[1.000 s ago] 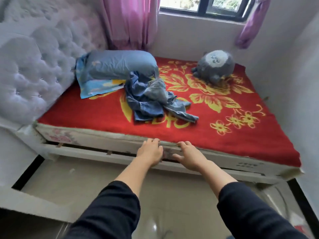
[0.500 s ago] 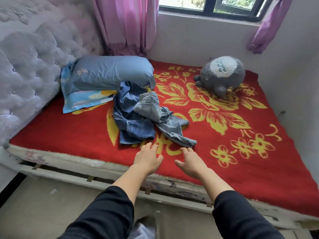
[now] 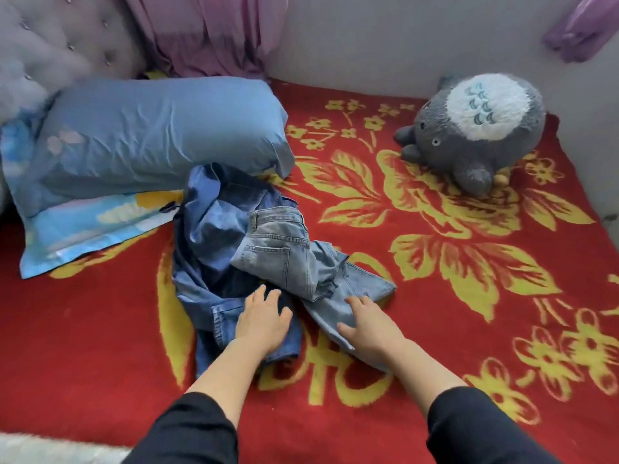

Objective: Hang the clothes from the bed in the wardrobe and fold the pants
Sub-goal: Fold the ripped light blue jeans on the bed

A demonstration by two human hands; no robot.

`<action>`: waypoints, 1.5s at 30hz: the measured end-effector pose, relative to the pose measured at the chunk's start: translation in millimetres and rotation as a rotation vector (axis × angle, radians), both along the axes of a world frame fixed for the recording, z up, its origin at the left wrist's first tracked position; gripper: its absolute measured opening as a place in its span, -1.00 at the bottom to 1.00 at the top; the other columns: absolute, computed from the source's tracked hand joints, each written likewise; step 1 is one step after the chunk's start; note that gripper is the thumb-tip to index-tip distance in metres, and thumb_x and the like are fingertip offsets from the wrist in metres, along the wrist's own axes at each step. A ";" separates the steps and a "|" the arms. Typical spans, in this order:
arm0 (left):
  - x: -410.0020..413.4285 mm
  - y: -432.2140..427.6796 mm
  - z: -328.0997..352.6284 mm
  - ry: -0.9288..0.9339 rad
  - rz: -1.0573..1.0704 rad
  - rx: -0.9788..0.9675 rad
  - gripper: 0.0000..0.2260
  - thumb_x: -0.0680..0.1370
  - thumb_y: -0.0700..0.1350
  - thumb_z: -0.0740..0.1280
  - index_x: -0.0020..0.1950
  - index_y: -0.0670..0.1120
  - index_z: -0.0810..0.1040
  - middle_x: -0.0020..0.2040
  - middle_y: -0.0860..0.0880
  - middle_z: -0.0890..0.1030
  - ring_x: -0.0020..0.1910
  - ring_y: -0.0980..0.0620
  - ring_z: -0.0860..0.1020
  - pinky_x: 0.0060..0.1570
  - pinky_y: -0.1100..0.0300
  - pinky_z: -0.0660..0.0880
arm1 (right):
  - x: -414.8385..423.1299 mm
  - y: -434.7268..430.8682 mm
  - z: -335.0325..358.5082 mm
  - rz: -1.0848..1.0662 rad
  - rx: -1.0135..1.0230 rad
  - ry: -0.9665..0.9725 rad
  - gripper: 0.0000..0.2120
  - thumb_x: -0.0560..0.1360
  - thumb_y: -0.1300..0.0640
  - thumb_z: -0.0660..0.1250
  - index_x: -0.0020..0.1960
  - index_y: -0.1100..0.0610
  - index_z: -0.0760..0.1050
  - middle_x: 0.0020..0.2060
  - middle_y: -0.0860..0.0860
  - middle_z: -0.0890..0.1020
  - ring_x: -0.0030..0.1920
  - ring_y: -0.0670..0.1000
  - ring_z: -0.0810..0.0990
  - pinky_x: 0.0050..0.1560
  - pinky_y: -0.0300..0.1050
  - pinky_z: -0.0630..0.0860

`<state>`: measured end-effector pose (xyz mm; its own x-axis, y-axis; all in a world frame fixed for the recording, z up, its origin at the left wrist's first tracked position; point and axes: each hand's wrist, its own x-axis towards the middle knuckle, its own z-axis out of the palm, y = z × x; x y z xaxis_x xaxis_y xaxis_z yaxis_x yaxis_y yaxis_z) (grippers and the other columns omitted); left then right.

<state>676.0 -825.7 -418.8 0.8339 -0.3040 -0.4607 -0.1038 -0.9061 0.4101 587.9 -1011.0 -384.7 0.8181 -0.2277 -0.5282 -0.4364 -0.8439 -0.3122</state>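
looking down at a red blanket [image 3: 100, 329] with yellow flowers, spread flat and filling most of the view. in the middle, a crumpled heap of denim: a darker blue denim garment [image 3: 214, 249] underneath and to the left, a pair of pale jeans [image 3: 284, 259] lying across it, back pocket up, one leg trailing toward the near right. left hand [image 3: 263, 321] palm down, fingers straight and spread, gripping nothing, over the near edge of the darker garment; hard to tell whether touching or just above. right hand [image 3: 366, 326] likewise flat, fingers loosely extended, holding nothing, over the trailing jeans leg. black sleeves [image 3: 187, 430] on both forearms. behind the heap and touching it, a blue pillow [image 3: 160, 135] stacked on a second, patterned pillow [image 3: 83, 226]. far right, well apart from the clothes, a round grey plush toy [image 3: 469, 128] with a white belly. at the back left, a tufted pale headboard [image 3: 67, 38] and, beside it, a pink curtain [image 3: 207, 31].
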 end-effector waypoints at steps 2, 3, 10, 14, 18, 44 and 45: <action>37.2 -3.2 -20.7 0.002 0.034 -0.031 -0.51 0.59 0.08 0.15 0.51 0.00 0.20 0.56 -0.09 0.08 0.51 -0.08 0.04 0.41 -0.05 0.17 | 34.6 -3.7 -20.6 0.016 0.022 0.004 -0.44 0.56 -0.05 0.20 0.49 0.11 0.17 0.36 0.08 0.36 0.37 0.10 0.33 0.28 -0.03 0.35; 55.6 -4.8 -31.1 -0.004 0.053 -0.051 -0.48 0.58 0.11 0.18 0.51 0.01 0.18 0.56 -0.09 0.08 0.51 -0.09 0.04 0.41 -0.05 0.17 | 51.2 -5.8 -30.8 0.023 0.034 -0.004 -0.47 0.56 -0.04 0.20 0.46 0.10 0.20 0.35 0.07 0.38 0.34 0.10 0.36 0.26 -0.03 0.36; 162.1 -8.4 -87.9 -0.062 0.361 -0.298 -0.39 0.53 0.16 0.27 0.52 0.00 0.21 0.53 -0.08 0.20 0.51 -0.07 0.12 0.43 0.01 0.09 | 172.1 -11.7 -81.9 -0.036 0.148 -0.327 -0.43 0.58 0.12 0.18 0.54 0.09 0.09 0.50 0.00 0.20 0.45 0.03 0.24 0.34 -0.11 0.26; 178.4 -3.6 -102.3 0.266 0.527 -0.537 -0.47 0.47 0.26 0.22 0.43 0.21 0.33 0.36 0.14 0.44 0.31 0.07 0.42 0.30 0.10 0.28 | 223.3 -4.0 -95.9 -0.086 0.189 -0.235 -0.19 0.39 0.18 0.34 0.53 -0.10 0.05 0.55 -0.12 -0.11 0.53 0.03 -0.06 0.36 0.06 0.17; 169.0 2.8 -104.9 0.390 0.740 -0.728 -0.67 0.48 0.28 0.24 -0.20 0.09 0.66 -0.18 0.09 0.70 -0.20 0.16 0.64 -0.18 0.20 0.44 | 214.4 3.3 -105.7 0.223 0.002 -0.223 -0.67 0.33 0.26 0.32 0.06 0.04 0.44 0.42 0.01 0.26 0.48 0.14 0.12 0.33 0.07 0.21; -97.0 -41.9 2.3 0.438 1.004 -0.859 -0.85 0.34 -0.31 0.42 -0.16 -0.11 0.65 -0.28 -0.04 0.65 -0.29 -0.03 0.57 -0.29 0.16 0.47 | -50.3 -97.6 -39.7 -1.210 0.567 -0.214 -0.88 0.33 0.29 0.32 -0.33 0.13 0.43 -0.37 0.10 0.49 -0.31 0.09 0.49 -0.26 0.00 0.52; -110.8 -47.8 1.7 0.371 1.120 -0.844 -0.84 0.36 -0.34 0.42 -0.13 -0.13 0.63 -0.29 -0.04 0.63 -0.33 -0.01 0.56 -0.34 0.19 0.48 | -73.3 -118.5 -36.2 -1.240 0.574 -0.230 -0.88 0.34 0.31 0.31 -0.29 0.13 0.44 -0.34 0.13 0.50 -0.30 0.11 0.51 -0.27 0.00 0.53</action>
